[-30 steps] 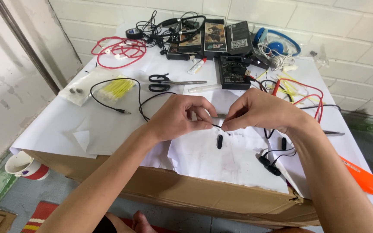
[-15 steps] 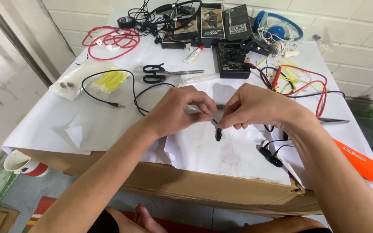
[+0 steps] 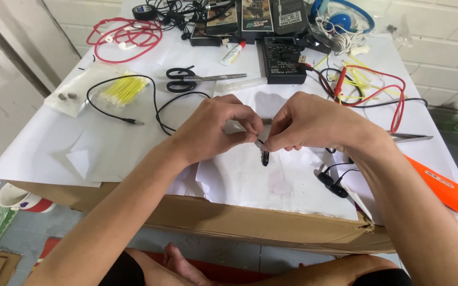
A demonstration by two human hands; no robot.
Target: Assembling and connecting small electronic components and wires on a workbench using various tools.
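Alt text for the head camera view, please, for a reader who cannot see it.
Both hands meet over white paper on a cardboard work surface, the left hand and right hand pinching a thin black cable with a small black inline piece hanging below. Black scissors, yellow cotton swabs and red wires lie behind.

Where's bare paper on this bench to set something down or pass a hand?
Free: the near-left white paper, between the black jack cable and the cardboard edge; also the sheet below the left hand and right hand, left of the black earbuds. Crowded: the far edge, from the red cable coil to the blue headphones, and around the red test leads.
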